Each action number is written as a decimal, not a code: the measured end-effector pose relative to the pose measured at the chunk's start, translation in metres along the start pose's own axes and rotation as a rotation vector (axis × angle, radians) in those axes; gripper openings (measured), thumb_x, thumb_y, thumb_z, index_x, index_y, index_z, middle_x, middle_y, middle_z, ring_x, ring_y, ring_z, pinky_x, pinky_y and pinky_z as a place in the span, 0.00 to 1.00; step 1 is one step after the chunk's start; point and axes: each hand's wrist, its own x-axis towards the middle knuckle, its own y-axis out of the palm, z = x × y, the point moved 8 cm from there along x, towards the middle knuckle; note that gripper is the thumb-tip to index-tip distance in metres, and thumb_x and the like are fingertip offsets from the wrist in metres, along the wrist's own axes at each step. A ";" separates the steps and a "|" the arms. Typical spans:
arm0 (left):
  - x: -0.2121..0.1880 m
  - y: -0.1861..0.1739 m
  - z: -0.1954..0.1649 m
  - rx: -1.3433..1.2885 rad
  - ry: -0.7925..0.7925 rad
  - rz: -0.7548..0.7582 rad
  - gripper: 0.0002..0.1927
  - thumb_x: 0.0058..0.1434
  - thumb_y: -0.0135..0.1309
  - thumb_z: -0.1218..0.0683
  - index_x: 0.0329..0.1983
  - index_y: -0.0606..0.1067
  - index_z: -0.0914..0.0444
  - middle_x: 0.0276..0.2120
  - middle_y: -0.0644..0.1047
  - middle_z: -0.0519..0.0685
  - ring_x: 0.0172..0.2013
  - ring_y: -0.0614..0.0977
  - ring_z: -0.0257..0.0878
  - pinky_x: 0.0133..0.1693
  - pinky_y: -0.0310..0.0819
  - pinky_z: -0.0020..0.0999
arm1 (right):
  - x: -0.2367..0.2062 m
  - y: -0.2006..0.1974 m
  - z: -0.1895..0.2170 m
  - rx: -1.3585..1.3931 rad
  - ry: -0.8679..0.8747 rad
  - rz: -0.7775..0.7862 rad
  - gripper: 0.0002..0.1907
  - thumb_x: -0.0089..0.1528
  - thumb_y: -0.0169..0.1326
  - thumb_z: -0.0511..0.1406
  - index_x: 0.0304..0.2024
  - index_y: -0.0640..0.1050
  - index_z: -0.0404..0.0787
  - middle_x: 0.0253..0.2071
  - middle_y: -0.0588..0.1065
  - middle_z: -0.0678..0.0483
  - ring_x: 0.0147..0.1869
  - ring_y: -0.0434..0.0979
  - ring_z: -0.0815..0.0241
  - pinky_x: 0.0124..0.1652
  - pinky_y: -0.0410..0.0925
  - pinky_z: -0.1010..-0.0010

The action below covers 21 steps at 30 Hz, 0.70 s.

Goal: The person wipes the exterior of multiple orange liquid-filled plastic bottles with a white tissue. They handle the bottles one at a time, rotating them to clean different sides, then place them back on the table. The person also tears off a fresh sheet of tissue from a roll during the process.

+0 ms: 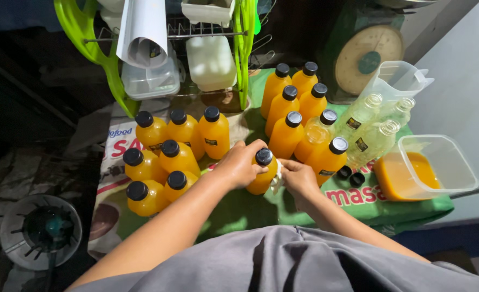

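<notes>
The left hand [239, 164] has its grip clamped around a black-capped bottle of orange juice [263, 174] standing upright on the green-covered surface [239, 208], right in front of the person. The right hand [299, 178] presses a small white label [276, 183] against the bottle's side, fingers pinched together on it. A cluster of filled bottles [166, 157] stands to the left, another group [299, 116] behind to the right. Three empty clear bottles [377, 121] sit near a square tub of juice [423, 167], with two loose black caps [350, 176] just beside it.
</notes>
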 end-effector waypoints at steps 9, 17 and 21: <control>0.004 0.007 0.007 -0.068 0.054 -0.044 0.23 0.57 0.65 0.52 0.52 0.70 0.57 0.46 0.80 0.58 0.50 0.79 0.60 0.48 0.72 0.50 | 0.041 0.011 -0.061 -0.111 0.149 0.047 0.13 0.64 0.56 0.34 0.48 0.84 0.36 0.38 0.83 0.50 0.36 0.80 0.61 0.38 0.73 0.70; -0.005 0.053 0.065 -0.219 -0.200 -0.029 0.69 0.28 0.80 0.51 0.72 0.50 0.54 0.54 0.75 0.56 0.56 0.77 0.51 0.56 0.71 0.43 | 0.037 0.019 -0.079 0.023 0.313 0.140 0.16 0.66 0.48 0.29 0.54 0.79 0.40 0.45 0.81 0.52 0.45 0.82 0.59 0.47 0.76 0.67; -0.001 0.066 0.078 -0.431 -0.227 -0.108 0.52 0.31 0.78 0.52 0.61 0.64 0.57 0.53 0.80 0.51 0.54 0.81 0.43 0.55 0.74 0.40 | 0.028 0.021 -0.077 0.129 0.337 0.159 0.19 0.63 0.46 0.25 0.55 0.77 0.39 0.44 0.80 0.51 0.47 0.81 0.56 0.49 0.74 0.62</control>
